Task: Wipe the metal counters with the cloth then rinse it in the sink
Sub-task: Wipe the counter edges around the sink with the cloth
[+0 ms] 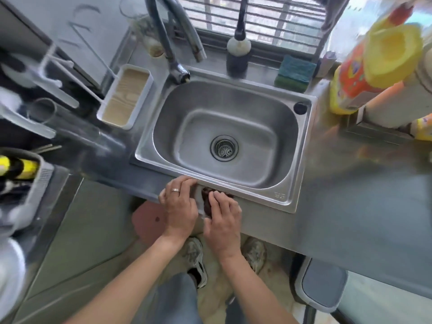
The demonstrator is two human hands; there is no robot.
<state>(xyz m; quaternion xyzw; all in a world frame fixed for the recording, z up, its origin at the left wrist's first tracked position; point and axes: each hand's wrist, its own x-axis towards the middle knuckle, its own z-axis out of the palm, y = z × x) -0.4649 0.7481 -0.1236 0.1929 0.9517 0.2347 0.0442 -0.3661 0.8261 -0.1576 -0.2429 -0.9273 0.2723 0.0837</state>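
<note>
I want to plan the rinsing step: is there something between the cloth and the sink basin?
Nothing visible is. The dark cloth lies under both hands on the counter's front edge, just beside the sink rim, and the basin looks empty.

A green and blue rectangular scrubbing sponge (295,73) lies at the far edge, just right of a dark soap pump bottle (238,51). A yellow and orange plastic detergent bottle (350,76) stands far right. A white rectangular tray with a wood-grain base (125,95) sits left.
</note>
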